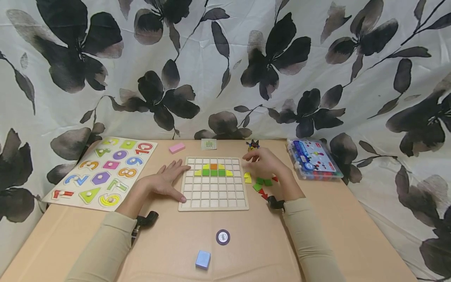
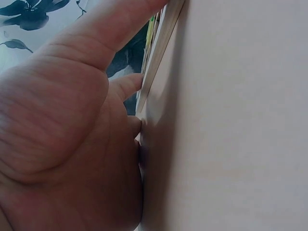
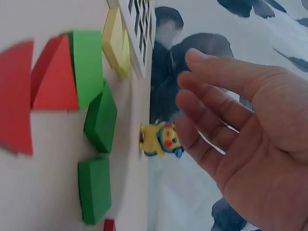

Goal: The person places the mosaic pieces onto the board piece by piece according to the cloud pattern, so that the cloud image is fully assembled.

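A white square grid board (image 1: 213,208) lies flat on the table, with a row of green and yellow pieces (image 1: 222,172) and an orange square (image 1: 213,167) in its upper cells. Along its left edge my left hand (image 1: 163,182) spreads its fingers, thumb and fingertips at the rim. My right hand (image 1: 266,162) hovers beyond the board's right side, fingers loosely bent and, in the right wrist view, nothing between them. Below it lie loose yellow pieces (image 1: 248,178), green blocks (image 3: 94,190) and red triangles (image 3: 57,77). A small yellow figurine (image 3: 154,139) stands behind the hand.
At the left lies a number-and-shape puzzle board (image 1: 84,172). A clear plastic case (image 1: 315,158) sits back right. A pink block (image 1: 177,148) and a small card (image 1: 209,144) are at the back edge; a round token (image 1: 222,237) and blue block (image 1: 202,259) are nearer.
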Demonstrator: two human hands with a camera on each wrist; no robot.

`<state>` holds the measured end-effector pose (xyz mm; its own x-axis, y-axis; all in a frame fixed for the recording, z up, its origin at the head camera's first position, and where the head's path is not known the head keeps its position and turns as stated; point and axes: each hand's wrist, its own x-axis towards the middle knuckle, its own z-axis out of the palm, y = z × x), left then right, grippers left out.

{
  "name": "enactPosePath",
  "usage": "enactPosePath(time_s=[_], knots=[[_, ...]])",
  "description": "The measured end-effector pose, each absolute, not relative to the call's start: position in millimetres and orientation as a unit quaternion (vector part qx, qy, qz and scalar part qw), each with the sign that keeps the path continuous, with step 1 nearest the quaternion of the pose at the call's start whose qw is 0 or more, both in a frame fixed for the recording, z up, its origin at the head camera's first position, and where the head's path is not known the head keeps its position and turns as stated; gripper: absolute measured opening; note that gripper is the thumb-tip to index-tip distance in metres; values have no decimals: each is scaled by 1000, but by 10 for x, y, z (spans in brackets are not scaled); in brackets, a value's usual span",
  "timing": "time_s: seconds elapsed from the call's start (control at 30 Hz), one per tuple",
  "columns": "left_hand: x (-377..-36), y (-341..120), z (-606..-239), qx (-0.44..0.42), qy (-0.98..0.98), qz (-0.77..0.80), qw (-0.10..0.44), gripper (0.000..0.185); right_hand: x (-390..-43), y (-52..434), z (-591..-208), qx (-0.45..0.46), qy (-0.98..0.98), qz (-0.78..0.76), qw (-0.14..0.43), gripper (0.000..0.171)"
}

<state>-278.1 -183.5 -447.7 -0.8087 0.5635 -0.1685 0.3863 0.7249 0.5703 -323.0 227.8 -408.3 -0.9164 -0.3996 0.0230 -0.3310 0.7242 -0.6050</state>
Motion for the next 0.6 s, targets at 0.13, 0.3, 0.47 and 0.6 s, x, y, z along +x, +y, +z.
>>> enactPosePath(time_s=[0.13, 0.3, 0.47, 0.6], knots=[[-2827, -1870, -4572, 266, 912, 269, 160, 125, -3257, 2338, -4123, -203, 924, -312, 89, 24], [-2821, -1857, -4543, 259, 913, 268, 165, 127, -3289, 2345, -4178, -213, 907, -329, 157, 22], [-2830, -1854, -4552, 254, 916, 263, 164, 128, -3301, 2314, -4231, -209, 900, -336, 182, 21], [-2832, -1853, -4560, 249, 920, 253, 164, 129, -3304, 2299, -4251, -207, 895, -344, 193, 20]])
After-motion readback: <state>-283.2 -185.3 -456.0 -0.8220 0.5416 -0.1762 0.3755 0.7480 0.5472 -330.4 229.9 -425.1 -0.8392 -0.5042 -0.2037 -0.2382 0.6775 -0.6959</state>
